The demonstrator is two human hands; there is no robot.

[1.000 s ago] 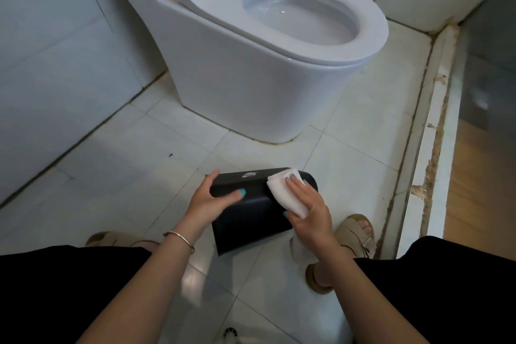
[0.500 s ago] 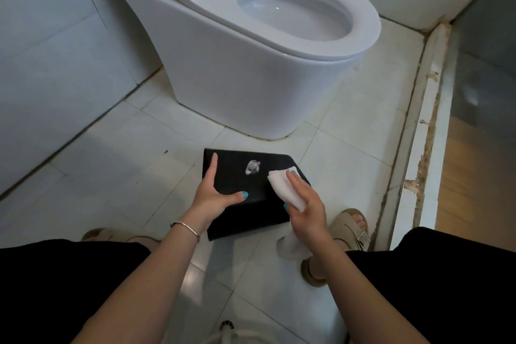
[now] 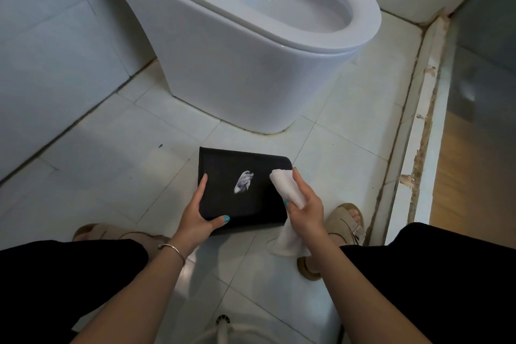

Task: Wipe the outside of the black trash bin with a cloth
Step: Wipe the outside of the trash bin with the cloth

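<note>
The black trash bin (image 3: pixel 223 173) lies tipped over just above the floor tiles, one flat side with a small white picture facing up. My left hand (image 3: pixel 196 215) grips its near left corner, thumb on the top face and fingers along the left edge. My right hand (image 3: pixel 304 204) holds a white cloth (image 3: pixel 284 184) bunched in its fingers. The cloth's folded end presses on the bin's right edge, and its loose tail hangs down below the hand.
A white toilet (image 3: pixel 251 64) stands right behind the bin. Tiled wall (image 3: pixel 42 50) runs along the left. A raised, worn threshold (image 3: pixel 418 120) borders the floor on the right. My sandalled feet (image 3: pixel 346 220) flank the bin, with my knees in black at the bottom.
The bin has turned so that its broad side with the white picture faces up. My left hand shifted to its near left corner; the cloth stays at the bin's right edge.
</note>
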